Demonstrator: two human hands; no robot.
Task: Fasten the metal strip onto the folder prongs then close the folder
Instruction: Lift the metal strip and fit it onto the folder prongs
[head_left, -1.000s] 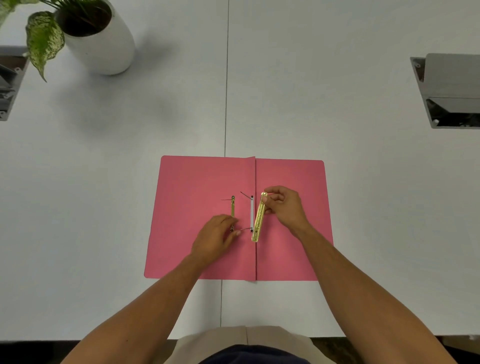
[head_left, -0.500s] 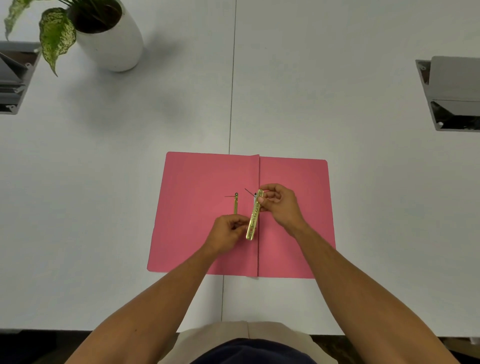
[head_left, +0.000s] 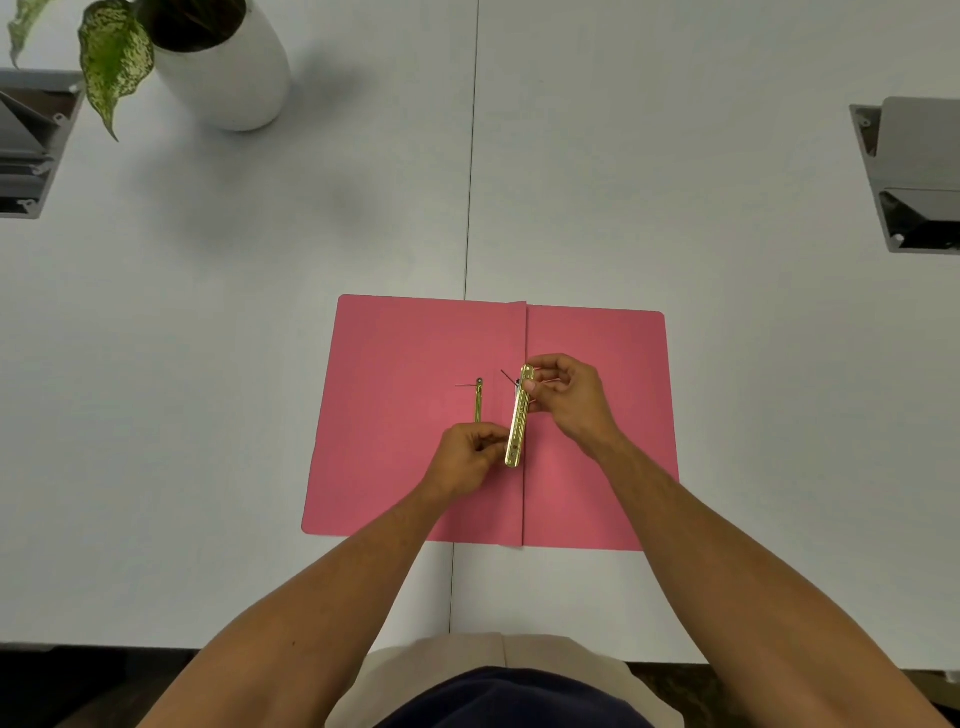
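Observation:
A pink folder (head_left: 395, 415) lies open and flat on the white table. A gold metal strip (head_left: 519, 418) stands over the spine, nearly upright in the picture. My right hand (head_left: 566, 397) pinches its top end, where a thin upright prong (head_left: 508, 378) pokes out. My left hand (head_left: 467, 457) is closed at the strip's lower end, fingertips against it; the lower prong is hidden there. A second gold piece (head_left: 478, 402) lies on the left flap beside the strip.
A white pot with a speckled-leaf plant (head_left: 223, 73) stands at the far left. Grey cable boxes are set into the table at the left edge (head_left: 26, 150) and right edge (head_left: 914, 176). A seam (head_left: 470, 182) runs down the table's middle.
My right hand has brought the strip left over the spine and upright. My left hand has closed and moved right onto the strip's lower end.

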